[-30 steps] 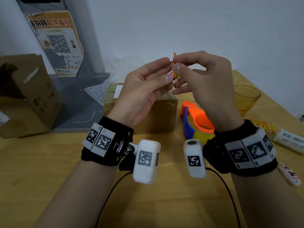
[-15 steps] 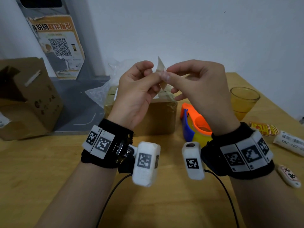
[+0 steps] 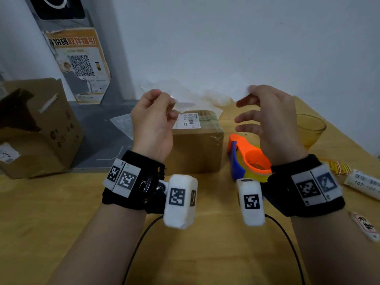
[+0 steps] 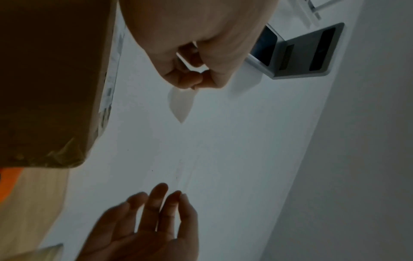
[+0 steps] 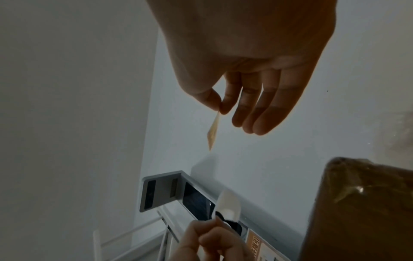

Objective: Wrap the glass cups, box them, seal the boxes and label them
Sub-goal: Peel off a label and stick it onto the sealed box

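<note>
Both hands are up above the sealed box (image 3: 196, 140), a peeled sticker split between them. The left hand (image 3: 153, 122) has thumb and forefinger clamped on a pale backing slip (image 4: 181, 104); the right hand (image 3: 269, 120) pinches the yellowish sticker (image 5: 213, 132) with thumb and forefinger, its other fingers (image 3: 244, 120) spread loose. The sticker could curl and stick to itself or to a fingertip (it hangs by one edge), or land crooked over the white label (image 3: 188, 121) already on the box. The glass cup (image 3: 308, 128) right of the box sits unwrapped, within elbow reach
</note>
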The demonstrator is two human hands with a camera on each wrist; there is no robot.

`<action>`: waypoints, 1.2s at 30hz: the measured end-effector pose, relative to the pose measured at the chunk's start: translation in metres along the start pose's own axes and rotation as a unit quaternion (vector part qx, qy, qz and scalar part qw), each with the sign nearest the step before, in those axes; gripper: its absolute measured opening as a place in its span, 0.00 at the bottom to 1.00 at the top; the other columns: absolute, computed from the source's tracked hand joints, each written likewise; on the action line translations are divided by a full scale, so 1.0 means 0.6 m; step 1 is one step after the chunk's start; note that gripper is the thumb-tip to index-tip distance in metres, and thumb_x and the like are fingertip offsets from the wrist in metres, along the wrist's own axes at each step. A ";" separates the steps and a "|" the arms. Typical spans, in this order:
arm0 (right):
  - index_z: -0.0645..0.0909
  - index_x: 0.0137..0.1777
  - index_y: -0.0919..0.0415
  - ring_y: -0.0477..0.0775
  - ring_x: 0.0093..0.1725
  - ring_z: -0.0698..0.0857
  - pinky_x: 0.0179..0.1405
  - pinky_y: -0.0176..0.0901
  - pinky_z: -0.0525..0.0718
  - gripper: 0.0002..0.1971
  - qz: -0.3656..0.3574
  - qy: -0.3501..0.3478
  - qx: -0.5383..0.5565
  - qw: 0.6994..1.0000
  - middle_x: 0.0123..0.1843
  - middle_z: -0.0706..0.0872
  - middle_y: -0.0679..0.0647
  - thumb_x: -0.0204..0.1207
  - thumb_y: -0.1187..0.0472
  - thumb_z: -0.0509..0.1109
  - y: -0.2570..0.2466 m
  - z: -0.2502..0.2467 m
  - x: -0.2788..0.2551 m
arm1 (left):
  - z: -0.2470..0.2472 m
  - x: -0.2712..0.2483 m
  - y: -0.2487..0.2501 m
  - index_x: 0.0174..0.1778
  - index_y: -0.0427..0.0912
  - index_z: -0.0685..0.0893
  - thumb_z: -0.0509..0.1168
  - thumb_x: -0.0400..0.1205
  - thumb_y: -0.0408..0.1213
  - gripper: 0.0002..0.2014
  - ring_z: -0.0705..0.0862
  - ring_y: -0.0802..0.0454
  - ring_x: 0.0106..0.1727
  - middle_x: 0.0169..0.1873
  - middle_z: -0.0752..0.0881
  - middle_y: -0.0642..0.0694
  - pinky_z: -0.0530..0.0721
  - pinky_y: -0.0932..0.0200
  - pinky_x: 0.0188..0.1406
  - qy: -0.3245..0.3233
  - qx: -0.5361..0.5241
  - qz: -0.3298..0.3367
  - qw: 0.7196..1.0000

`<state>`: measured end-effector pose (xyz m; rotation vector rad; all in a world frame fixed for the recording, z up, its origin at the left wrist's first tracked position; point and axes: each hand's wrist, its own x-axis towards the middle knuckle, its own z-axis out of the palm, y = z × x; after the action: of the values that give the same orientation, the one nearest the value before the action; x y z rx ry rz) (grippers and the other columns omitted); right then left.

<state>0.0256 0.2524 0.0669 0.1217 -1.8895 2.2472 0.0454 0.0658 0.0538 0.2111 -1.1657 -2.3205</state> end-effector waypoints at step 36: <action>0.86 0.50 0.50 0.44 0.43 0.85 0.44 0.54 0.92 0.07 -0.007 -0.090 -0.213 0.973 0.53 0.87 0.47 0.84 0.50 0.70 0.056 0.029 0.008 | -0.059 0.050 0.044 0.66 0.45 0.83 0.74 0.60 0.44 0.34 0.85 0.38 0.62 0.61 0.85 0.37 0.87 0.32 0.59 0.088 0.285 -0.097 0.950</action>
<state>0.0131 0.2302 0.0387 0.2774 -2.4080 1.8212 0.0428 0.0125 0.0554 0.7522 -1.7592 -2.0061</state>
